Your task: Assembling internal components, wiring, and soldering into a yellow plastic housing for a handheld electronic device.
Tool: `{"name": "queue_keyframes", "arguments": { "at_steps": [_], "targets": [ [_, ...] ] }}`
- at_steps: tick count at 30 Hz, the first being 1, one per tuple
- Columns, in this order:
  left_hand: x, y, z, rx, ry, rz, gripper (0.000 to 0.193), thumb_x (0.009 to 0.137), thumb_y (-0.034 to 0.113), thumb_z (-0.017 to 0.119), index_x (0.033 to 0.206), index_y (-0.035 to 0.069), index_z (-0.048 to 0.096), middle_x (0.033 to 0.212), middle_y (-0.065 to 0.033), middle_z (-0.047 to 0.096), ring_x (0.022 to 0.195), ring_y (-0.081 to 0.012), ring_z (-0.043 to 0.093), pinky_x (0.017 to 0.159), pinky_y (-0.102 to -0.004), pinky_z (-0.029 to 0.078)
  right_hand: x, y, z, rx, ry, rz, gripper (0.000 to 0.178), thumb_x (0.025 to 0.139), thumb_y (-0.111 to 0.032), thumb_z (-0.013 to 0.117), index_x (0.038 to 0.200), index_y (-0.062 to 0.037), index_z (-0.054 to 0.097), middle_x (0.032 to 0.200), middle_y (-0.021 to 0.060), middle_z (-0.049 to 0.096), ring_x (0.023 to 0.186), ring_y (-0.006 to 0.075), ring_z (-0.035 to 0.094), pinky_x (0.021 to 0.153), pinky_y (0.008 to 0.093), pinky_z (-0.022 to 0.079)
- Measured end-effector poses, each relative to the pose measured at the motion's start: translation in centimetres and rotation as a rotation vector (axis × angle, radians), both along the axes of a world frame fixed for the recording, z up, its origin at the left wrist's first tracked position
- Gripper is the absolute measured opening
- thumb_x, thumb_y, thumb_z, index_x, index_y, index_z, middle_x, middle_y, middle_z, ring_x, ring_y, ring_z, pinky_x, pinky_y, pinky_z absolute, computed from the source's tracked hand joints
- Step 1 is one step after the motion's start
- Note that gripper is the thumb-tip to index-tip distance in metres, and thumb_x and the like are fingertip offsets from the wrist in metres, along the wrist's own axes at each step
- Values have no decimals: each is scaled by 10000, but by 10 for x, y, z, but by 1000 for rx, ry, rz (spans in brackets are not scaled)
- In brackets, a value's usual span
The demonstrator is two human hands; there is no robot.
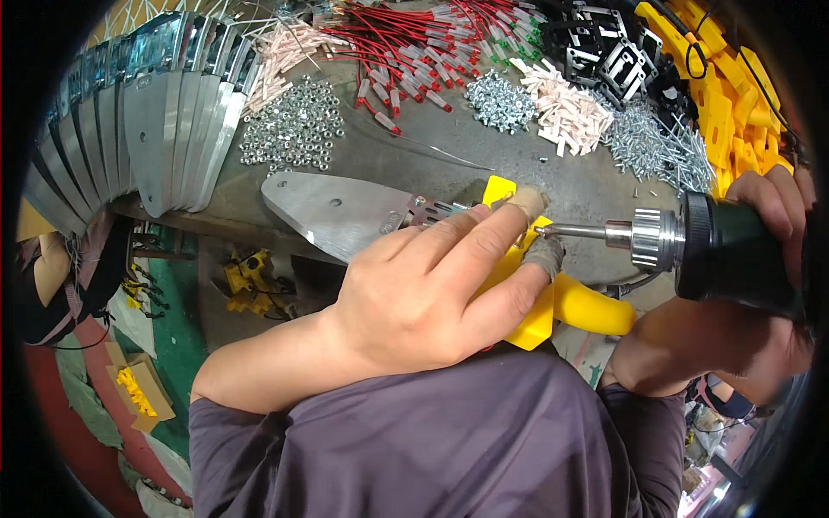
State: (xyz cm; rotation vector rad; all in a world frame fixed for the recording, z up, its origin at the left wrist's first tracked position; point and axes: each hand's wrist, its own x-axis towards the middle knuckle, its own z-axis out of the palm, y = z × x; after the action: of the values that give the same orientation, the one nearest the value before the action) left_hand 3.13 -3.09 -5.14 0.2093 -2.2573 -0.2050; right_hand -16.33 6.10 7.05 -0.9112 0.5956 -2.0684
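Observation:
My left hand (419, 302) is wrapped over a tool with a yellow plastic handle (528, 331), pressing it down at the bench's near edge. Coverings sit on the tips of its thumb and a finger. From the handle a slotted metal bracket leads to a flat silver plate (332, 205) with a rounded end, pointing left. In my right hand (773, 207) is a black electric screwdriver (730, 250) with a ridged silver collar, held level. Its bit tip meets the yellow housing between my left thumb and finger, where a small screw head seems to sit.
Silver plates (173, 129) stand in a row at left. Across the back lie piles of nuts (294, 125), red wires (401, 52), small screws (501, 101), pale sleeves (566, 108), long screws (656, 142), black brackets (626, 69) and yellow housings (725, 112). An open carton (138, 388) sits on the floor.

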Motion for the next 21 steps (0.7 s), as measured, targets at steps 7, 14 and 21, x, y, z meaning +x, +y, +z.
{"name": "queue_keyframes", "arguments": {
  "at_steps": [7, 14, 21],
  "targets": [
    [0, -3, 2, -1, -16, -110, 290, 704, 169, 715, 982, 96, 680, 1076, -183, 692, 676, -201, 680, 513, -235, 509, -5, -1, 2, 58, -47, 50, 250, 726, 11, 478, 954, -58, 403, 859, 21, 414, 791, 101, 438, 851, 290, 342],
    [1, 0, 5, 23, -19, -77, 246, 719, 163, 707, 951, 97, 663, 1080, -161, 697, 696, -203, 685, 542, -237, 522, -13, -2, 4, 115, -96, 98, 264, 719, 22, 467, 960, -59, 397, 860, 20, 412, 790, 101, 437, 853, 288, 339],
    [2, 4, 5, 7, -42, -45, 250, 682, 153, 721, 926, 169, 667, 988, -128, 695, 724, -211, 693, 538, -242, 527, -13, 0, 2, 177, -148, 133, 278, 713, 33, 456, 967, -59, 392, 862, 19, 409, 789, 101, 435, 855, 285, 336]
  ]
}}
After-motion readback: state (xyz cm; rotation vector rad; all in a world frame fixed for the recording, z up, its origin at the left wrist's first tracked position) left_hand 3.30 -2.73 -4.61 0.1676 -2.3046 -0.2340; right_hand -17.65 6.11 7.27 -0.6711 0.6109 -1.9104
